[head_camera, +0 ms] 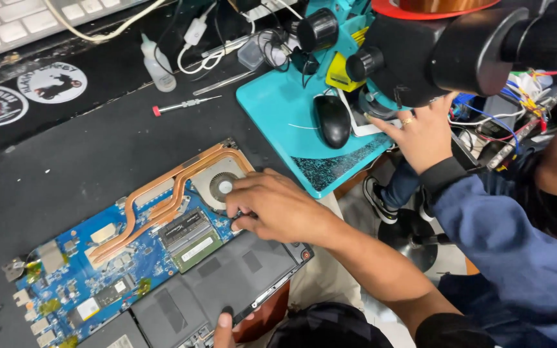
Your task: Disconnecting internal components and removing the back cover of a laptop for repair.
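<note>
An opened laptop (240, 277) lies on the dark mat, showing a blue motherboard (98, 270), copper heat pipes (162, 193) and a round fan (220, 183). My right hand (278, 209) reaches in from the lower right. Its bent fingers rest at the fan's edge and pinch a small dark part (245, 215) there. Only the thumb of my left hand (222, 322) shows, pressed on the laptop's near edge, which it grips. A memory module (191, 238) sits just left of my right hand.
A teal microscope base (278, 109) holds a black mouse (332, 119); the black microscope head (433, 51) hangs above it. A co-worker's hand (420, 132) in a blue sleeve rests by it. A red-tipped screwdriver (185, 105), tweezers (224, 82), a squeeze bottle (157, 64) and a keyboard (27, 19) lie behind.
</note>
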